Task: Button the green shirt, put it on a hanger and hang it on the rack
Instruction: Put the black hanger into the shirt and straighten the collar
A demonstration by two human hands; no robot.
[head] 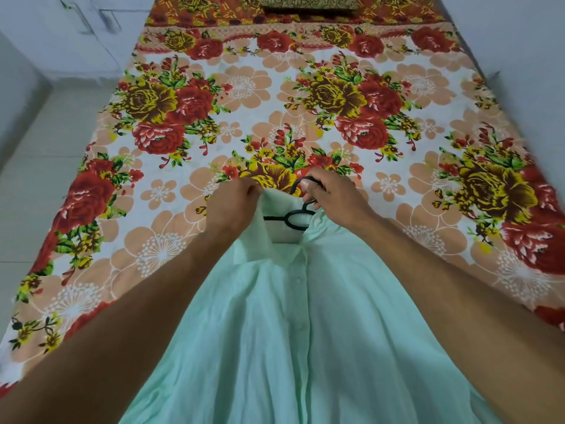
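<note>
Green shirt [305,332]: spread front-up along the near end of the bed [305,96], collar end away from the camera, hem running out of the bottom of view; laid flat so the neck opening stays reachable.
Placket: closed down the visible middle, small pale buttons in line; topmost part by the collar standing open, probably left so to let the hanger through.
Hanger [292,220]: black, body lying inside the neck opening against the inner back panel, hook poking out past the collar toward the floral sheet.
Right hand [331,194]: clamped on the hanger's hook, fingers curled round it; gripped there to steer the hanger arms into the shoulders.
Left hand [234,206]: pinching the left side of the collar and lifting it, opening a gap for the hanger arm.
Stage: buttoning looks nearly done, hangering under way, hanging not yet done.
Rack: not in view.
Next, at a guess: seating both hanger arms in the shoulders, then lifting by the hook.
</note>
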